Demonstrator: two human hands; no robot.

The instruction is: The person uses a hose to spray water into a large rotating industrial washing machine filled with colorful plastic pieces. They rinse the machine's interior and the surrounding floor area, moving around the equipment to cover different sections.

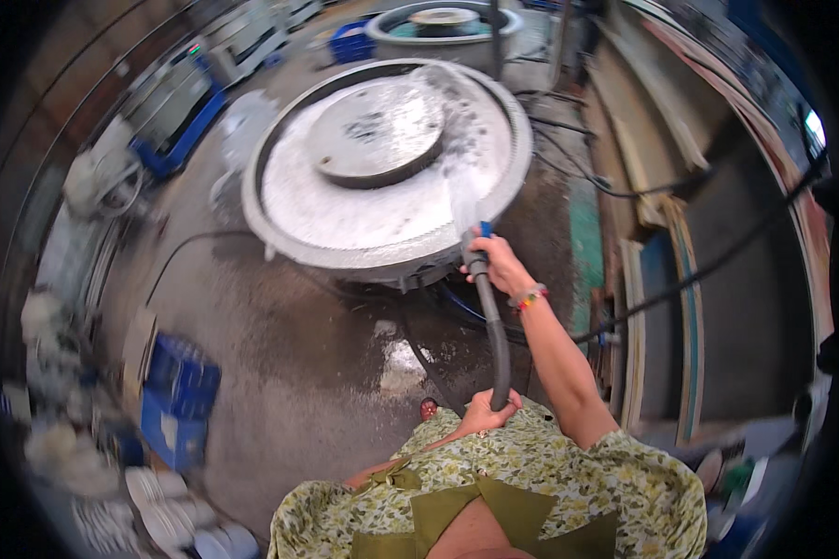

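The spray nozzle [475,258] is held by the right hand [503,265] just outside the near-right edge of a large round machine table [410,222]. The fingers are closed around the nozzle body, close to its blue lever [486,228]; whether the lever is being pressed cannot be told, as the contact is too small to make out. The outlet is pointed inward over the toothed rim [300,244], and a pale water jet [463,197] is directed onto the right-hand part of the table surface. The right arm is extended, presumably so that the jet can be aimed without the body being brought against the rim.

The grey hose [497,345] is curved back from the nozzle toward the waist. Its lower bend is gripped by the left hand [485,413], with the fingers wrapped around it in so far as they are visible. This second grip is probably used to carry the weight of the hose and to steady the nozzle.

A thick round disc [368,135] is seated on the table, inside the rim and well apart from the near edge. Grey marks [466,121] are seen between the disc and the right edge. Below the near edge, the floor [280,345] is wet in patches.
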